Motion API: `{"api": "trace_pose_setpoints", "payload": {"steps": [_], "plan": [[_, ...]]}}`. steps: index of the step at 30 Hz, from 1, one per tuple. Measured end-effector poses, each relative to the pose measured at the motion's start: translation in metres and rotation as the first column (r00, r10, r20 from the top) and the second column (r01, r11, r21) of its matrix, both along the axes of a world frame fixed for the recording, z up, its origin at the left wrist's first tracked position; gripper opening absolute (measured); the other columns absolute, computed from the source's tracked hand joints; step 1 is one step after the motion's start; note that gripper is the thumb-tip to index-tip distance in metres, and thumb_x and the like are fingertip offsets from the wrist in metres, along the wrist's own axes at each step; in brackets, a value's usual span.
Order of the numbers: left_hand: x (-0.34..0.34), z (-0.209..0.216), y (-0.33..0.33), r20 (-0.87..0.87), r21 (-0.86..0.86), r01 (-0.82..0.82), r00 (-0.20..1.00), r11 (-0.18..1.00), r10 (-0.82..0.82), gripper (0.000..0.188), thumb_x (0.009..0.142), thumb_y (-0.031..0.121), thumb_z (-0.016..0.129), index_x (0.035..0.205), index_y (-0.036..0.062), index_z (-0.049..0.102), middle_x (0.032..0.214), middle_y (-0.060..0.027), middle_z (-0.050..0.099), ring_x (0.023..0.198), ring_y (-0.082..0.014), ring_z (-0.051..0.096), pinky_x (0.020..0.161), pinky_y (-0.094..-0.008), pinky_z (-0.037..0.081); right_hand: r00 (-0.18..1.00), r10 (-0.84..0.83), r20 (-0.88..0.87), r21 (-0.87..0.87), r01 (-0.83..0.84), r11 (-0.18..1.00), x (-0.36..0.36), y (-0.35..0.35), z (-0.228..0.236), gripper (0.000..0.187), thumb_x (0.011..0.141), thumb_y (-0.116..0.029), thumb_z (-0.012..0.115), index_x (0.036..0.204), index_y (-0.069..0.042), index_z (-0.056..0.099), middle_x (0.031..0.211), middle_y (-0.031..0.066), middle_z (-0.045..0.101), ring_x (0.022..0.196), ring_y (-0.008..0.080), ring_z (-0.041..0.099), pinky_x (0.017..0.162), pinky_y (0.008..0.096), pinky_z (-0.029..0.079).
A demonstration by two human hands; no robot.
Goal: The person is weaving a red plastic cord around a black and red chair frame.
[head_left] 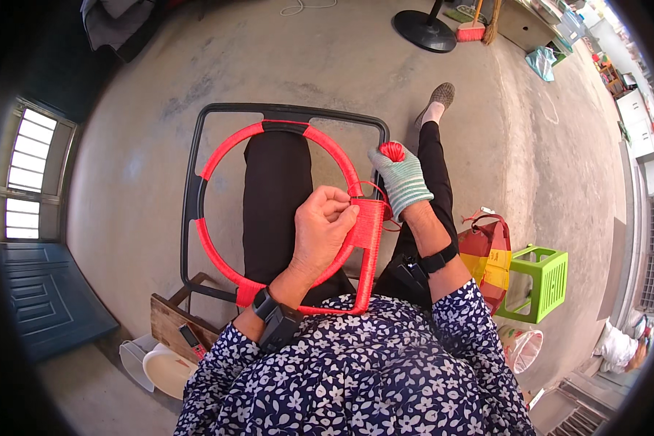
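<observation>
Across my lap lies a black frame (190, 174), rectangular with rounded corners and a ring inside it. Glossy red cord (371, 225) is wound tightly around several stretches of the ring, the joint at the right and the lower right corner; other parts show bare black. My bare left hand (323, 227) is closed, thumb and fingertips pinching the cord at the top of the wrapped right joint. In a striped knit glove, my right hand (402, 178) grips a bundle of red cord (392, 151) just outside the frame's right side. A loose loop of cord runs between the hands.
Beside my right leg are a red and yellow bag (487, 258) and a green plastic stool (548, 283). At my left sit a wooden stool (171, 320) with a phone (191, 340) on it and a pale basin (168, 369). Ahead stands a round black base (424, 30).
</observation>
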State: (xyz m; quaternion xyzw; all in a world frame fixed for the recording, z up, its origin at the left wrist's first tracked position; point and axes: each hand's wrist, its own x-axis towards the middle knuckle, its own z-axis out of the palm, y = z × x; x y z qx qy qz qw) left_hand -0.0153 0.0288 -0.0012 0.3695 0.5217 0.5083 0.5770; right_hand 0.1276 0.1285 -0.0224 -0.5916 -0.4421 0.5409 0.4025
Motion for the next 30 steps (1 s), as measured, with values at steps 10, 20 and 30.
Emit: {"api": "trace_pose_setpoints", "payload": {"steps": [10,20,30], "plan": [[0.0,-0.008,0.001,-0.147,0.03,0.038,0.989,0.999,-0.033,0.014,0.084,0.001,0.063,0.09,-0.0021,0.05,0.079,-0.0075,0.064,0.07,-0.0053,0.058,0.062,-0.0215,0.048,0.995,-0.008,-0.097,-0.074,0.001,0.997,0.002,-0.003,0.003,0.019,0.083,-0.021,0.068,0.081,-0.005,0.059,0.062,0.0019,0.056,0.053,0.0113,0.052,0.05,0.0295,0.043],[-0.004,-0.01,-0.001,0.026,-0.02,0.012,1.0,1.0,-0.012,0.031,0.092,0.003,0.056,0.12,-0.0044,0.046,0.09,-0.0099,0.066,0.079,-0.0094,0.062,0.069,-0.0215,0.049,0.961,-0.134,-0.241,-0.2,0.086,0.976,0.087,-0.009,0.004,0.027,0.088,-0.032,0.062,0.095,-0.006,0.062,0.069,0.0062,0.059,0.046,0.0129,0.049,0.043,0.0268,0.041],[-0.004,-0.003,0.001,0.231,-0.101,0.01,0.973,0.995,0.014,0.016,0.097,0.016,0.053,0.106,0.0024,0.057,0.085,0.0003,0.062,0.071,-0.0048,0.058,0.062,-0.0196,0.047,0.704,-0.548,-0.452,-0.157,0.542,0.826,0.24,-0.033,-0.046,0.031,0.092,-0.041,0.06,0.097,-0.01,0.056,0.065,-0.0021,0.049,0.044,0.0097,0.04,0.044,0.0265,0.037]]}}
